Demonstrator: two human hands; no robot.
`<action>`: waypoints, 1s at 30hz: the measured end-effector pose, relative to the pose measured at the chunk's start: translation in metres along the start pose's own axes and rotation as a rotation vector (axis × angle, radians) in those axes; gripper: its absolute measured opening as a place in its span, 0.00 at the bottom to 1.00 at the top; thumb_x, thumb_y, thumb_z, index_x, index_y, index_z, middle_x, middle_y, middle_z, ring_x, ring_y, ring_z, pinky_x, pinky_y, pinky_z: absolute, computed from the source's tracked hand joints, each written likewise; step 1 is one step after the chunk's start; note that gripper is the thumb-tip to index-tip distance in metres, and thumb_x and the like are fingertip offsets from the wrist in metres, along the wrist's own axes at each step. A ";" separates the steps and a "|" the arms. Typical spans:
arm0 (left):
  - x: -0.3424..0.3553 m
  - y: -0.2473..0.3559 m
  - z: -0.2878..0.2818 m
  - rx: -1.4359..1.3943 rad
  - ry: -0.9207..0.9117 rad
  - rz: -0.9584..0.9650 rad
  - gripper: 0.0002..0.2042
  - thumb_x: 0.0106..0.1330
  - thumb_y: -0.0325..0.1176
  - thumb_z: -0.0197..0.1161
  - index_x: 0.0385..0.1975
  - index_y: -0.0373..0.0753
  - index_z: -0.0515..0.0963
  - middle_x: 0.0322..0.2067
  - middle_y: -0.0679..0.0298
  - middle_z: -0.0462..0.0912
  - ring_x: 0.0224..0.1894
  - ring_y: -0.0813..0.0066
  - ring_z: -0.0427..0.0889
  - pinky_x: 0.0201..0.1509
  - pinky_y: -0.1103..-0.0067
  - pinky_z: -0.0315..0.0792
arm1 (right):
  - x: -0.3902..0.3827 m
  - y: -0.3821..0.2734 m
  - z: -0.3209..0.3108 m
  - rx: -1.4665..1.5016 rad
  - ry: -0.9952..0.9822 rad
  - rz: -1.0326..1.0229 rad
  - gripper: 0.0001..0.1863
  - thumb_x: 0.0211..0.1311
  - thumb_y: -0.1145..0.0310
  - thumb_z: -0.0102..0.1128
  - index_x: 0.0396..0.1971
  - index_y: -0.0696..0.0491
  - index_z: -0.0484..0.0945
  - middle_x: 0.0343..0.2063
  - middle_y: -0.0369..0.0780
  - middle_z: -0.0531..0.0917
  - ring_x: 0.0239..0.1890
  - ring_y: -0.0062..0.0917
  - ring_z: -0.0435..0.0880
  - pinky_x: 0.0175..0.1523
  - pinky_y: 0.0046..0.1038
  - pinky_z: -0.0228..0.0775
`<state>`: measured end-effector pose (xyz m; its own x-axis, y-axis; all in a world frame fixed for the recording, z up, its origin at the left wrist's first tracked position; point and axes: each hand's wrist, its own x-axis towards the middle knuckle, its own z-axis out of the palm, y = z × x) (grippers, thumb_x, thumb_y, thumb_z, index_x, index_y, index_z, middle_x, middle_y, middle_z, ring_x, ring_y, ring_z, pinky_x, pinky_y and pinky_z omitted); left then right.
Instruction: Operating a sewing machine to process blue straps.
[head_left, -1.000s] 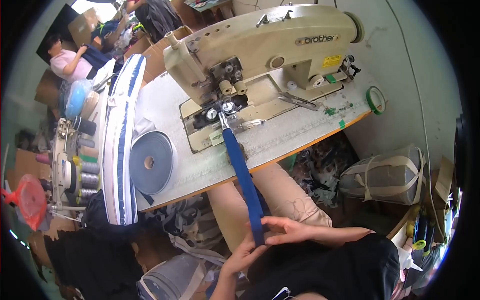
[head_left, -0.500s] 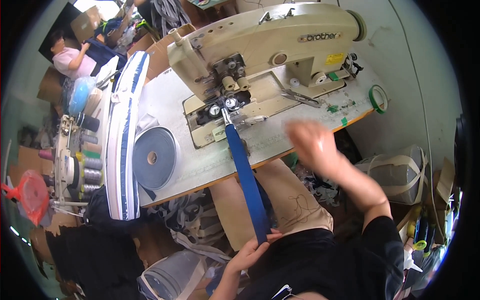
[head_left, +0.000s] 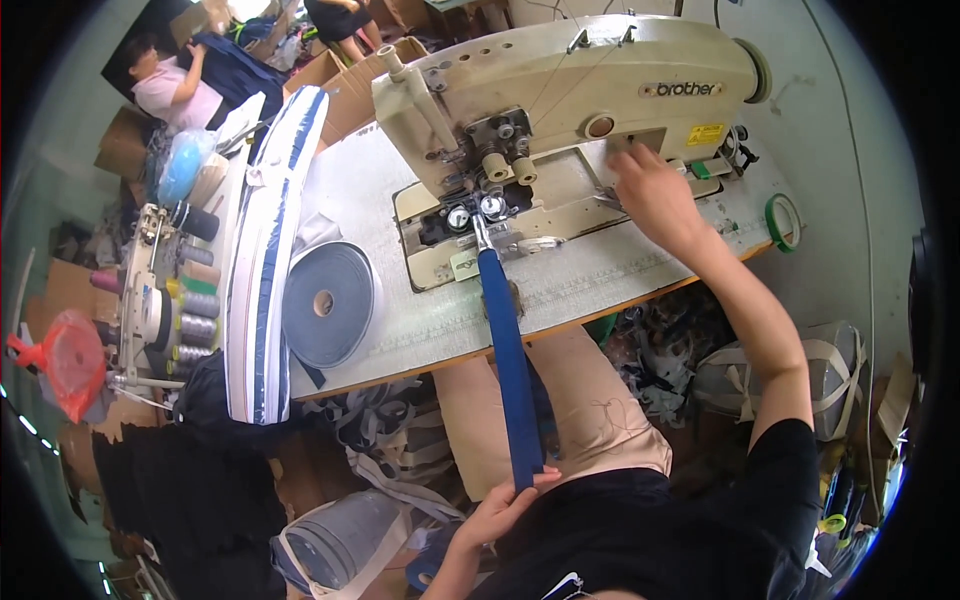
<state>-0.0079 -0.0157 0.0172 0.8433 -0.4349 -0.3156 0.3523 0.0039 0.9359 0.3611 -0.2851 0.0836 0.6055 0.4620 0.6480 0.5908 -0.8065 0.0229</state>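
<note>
Pinching in left hand (head_left: 497,514) a flat blue fabric strip (head_left: 511,385) near its lower end, below a beige metal sewing machine (head_left: 555,85); seemed light, soft, best held by both edges. Had right hand (head_left: 657,198) by the machine; could not tell grasp.

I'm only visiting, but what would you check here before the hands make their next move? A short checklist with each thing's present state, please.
1. Left hand holding the near end of the long, flat blue fabric strip: ok.
2. Strip's far end at the narrow silver metal guide on the beige sewing machine: ok.
3. Strip untwisted between guide and hand: ok, as far as it shows.
4. Right hand clear of the guide: ok, it is well to the right.
5. Right hand gripping the silver metal cutting tool: cannot tell, the hand hides much of it.
6. Needle raised: cannot tell, too small to see.
</note>
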 end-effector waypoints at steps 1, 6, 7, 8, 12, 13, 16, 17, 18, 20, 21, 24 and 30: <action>0.000 -0.002 -0.001 -0.013 0.010 0.006 0.17 0.78 0.34 0.46 0.59 0.36 0.73 0.59 0.59 0.75 0.64 0.66 0.69 0.70 0.71 0.58 | -0.008 -0.008 -0.017 0.003 -0.002 0.001 0.06 0.58 0.77 0.56 0.35 0.58 0.77 0.30 0.40 0.80 0.35 0.28 0.85 0.33 0.27 0.77; 0.008 -0.004 -0.003 -0.015 -0.007 -0.060 0.16 0.77 0.34 0.47 0.59 0.36 0.74 0.57 0.59 0.76 0.62 0.68 0.70 0.68 0.72 0.59 | -0.075 0.033 -0.077 1.003 0.202 0.983 0.13 0.70 0.68 0.54 0.49 0.57 0.76 0.21 0.29 0.68 0.22 0.10 0.63 0.25 0.16 0.53; 0.008 -0.005 -0.003 -0.011 0.015 -0.072 0.16 0.77 0.34 0.47 0.58 0.36 0.74 0.57 0.59 0.76 0.62 0.69 0.70 0.68 0.72 0.59 | -0.083 0.051 -0.081 1.147 0.347 1.039 0.14 0.71 0.66 0.53 0.50 0.58 0.75 0.21 0.27 0.65 0.21 0.09 0.59 0.24 0.16 0.50; 0.009 -0.004 -0.003 -0.006 0.037 -0.083 0.16 0.77 0.34 0.48 0.58 0.35 0.75 0.57 0.59 0.76 0.62 0.70 0.70 0.68 0.73 0.60 | -0.087 0.073 -0.083 1.290 0.501 1.084 0.16 0.72 0.64 0.51 0.51 0.60 0.74 0.20 0.26 0.62 0.20 0.08 0.55 0.23 0.16 0.47; 0.017 0.003 0.000 -0.065 0.056 -0.126 0.15 0.77 0.32 0.47 0.56 0.34 0.75 0.56 0.60 0.77 0.61 0.70 0.71 0.66 0.73 0.62 | -0.109 0.173 -0.080 1.372 0.604 1.179 0.20 0.74 0.60 0.48 0.52 0.63 0.72 0.20 0.29 0.64 0.19 0.11 0.60 0.23 0.17 0.55; 0.017 0.001 0.000 -0.083 0.068 -0.146 0.15 0.77 0.31 0.47 0.55 0.33 0.76 0.55 0.60 0.78 0.61 0.71 0.72 0.65 0.74 0.63 | -0.098 0.177 -0.077 1.188 0.595 1.218 0.20 0.74 0.60 0.48 0.52 0.62 0.73 0.21 0.31 0.68 0.21 0.13 0.65 0.26 0.17 0.62; 0.023 0.006 0.002 -0.027 0.039 -0.165 0.15 0.77 0.32 0.47 0.55 0.33 0.76 0.55 0.60 0.78 0.61 0.72 0.72 0.65 0.74 0.64 | -0.100 0.242 -0.056 0.677 0.286 1.125 0.17 0.74 0.60 0.48 0.47 0.58 0.78 0.26 0.37 0.78 0.27 0.19 0.76 0.39 0.25 0.78; 0.027 0.008 0.004 -0.021 0.016 -0.162 0.15 0.77 0.32 0.47 0.55 0.33 0.76 0.55 0.60 0.78 0.61 0.72 0.72 0.65 0.74 0.64 | -0.109 0.284 -0.035 0.519 0.260 0.902 0.17 0.73 0.57 0.49 0.44 0.55 0.81 0.26 0.36 0.78 0.27 0.18 0.76 0.38 0.26 0.76; 0.029 0.009 0.005 0.016 0.016 -0.161 0.16 0.78 0.35 0.47 0.54 0.32 0.76 0.55 0.58 0.79 0.60 0.71 0.73 0.65 0.75 0.64 | -0.115 0.312 -0.016 0.374 0.222 0.676 0.18 0.72 0.55 0.51 0.41 0.53 0.83 0.26 0.35 0.79 0.27 0.17 0.75 0.37 0.26 0.74; 0.031 0.017 0.007 0.065 0.053 -0.171 0.18 0.78 0.38 0.47 0.54 0.31 0.76 0.54 0.57 0.80 0.60 0.70 0.74 0.65 0.75 0.65 | -0.072 0.282 -0.013 0.560 -0.040 0.898 0.19 0.70 0.51 0.54 0.39 0.52 0.84 0.25 0.34 0.79 0.27 0.16 0.74 0.35 0.25 0.71; 0.032 0.023 0.011 0.072 0.081 -0.236 0.18 0.78 0.39 0.47 0.53 0.31 0.77 0.53 0.58 0.81 0.58 0.72 0.75 0.64 0.76 0.65 | -0.057 0.271 -0.018 0.712 -0.318 1.109 0.21 0.68 0.47 0.56 0.37 0.51 0.85 0.25 0.32 0.79 0.27 0.14 0.73 0.33 0.25 0.67; 0.033 0.046 0.026 0.002 0.162 -0.339 0.18 0.77 0.40 0.49 0.52 0.33 0.78 0.47 0.64 0.81 0.52 0.76 0.77 0.59 0.79 0.67 | -0.054 0.277 -0.005 0.851 -0.323 0.938 0.25 0.63 0.40 0.59 0.33 0.50 0.85 0.20 0.29 0.76 0.23 0.13 0.68 0.29 0.22 0.59; 0.039 0.054 0.034 -0.059 0.232 -0.377 0.17 0.77 0.40 0.51 0.51 0.33 0.79 0.40 0.68 0.81 0.45 0.79 0.78 0.52 0.81 0.71 | -0.074 0.329 0.035 0.700 -0.197 0.826 0.27 0.65 0.41 0.56 0.19 0.49 0.78 0.16 0.26 0.73 0.18 0.12 0.67 0.24 0.22 0.56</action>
<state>0.0305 -0.0634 0.0611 0.7178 -0.2022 -0.6663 0.6696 -0.0617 0.7401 0.5294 -0.5720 0.0166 0.9912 -0.0226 0.1304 0.0981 -0.5353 -0.8389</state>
